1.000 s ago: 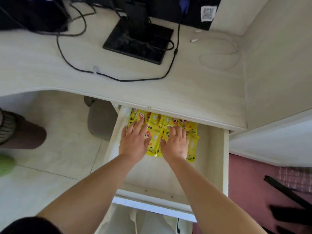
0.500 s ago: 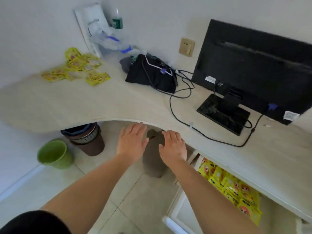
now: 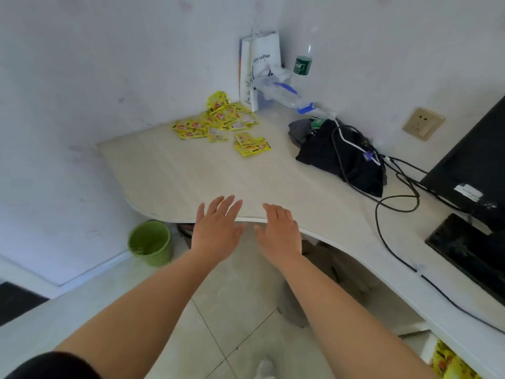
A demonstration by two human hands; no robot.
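Near the middle of the frame, the left hand [image 3: 216, 231] and the right hand [image 3: 278, 233] are held side by side over the curved front edge of the desk [image 3: 191, 173], palms down. Both hands hold nothing. Their fingers are straight and a little spread, and the two hands do not touch each other. Whether the fingertips touch the desk, I cannot tell.

The yellow packets [image 3: 221, 124] lie in a loose pile in the upper middle of the frame, on the far corner of the desk near the wall, well apart from both hands. Just behind the pile a white paper bag [image 3: 259, 67] stands against the wall, with a plastic bottle [image 3: 302, 64] to its right. A black bundle [image 3: 338, 157] lies to the right of the packets, and cables [image 3: 382, 209] run from it toward the monitor [image 3: 475, 160] at the right edge. A green bin [image 3: 150, 242] stands on the floor at the left, below the desk edge. In the lower right corner, other yellow packets [image 3: 451, 362] show under the desk.
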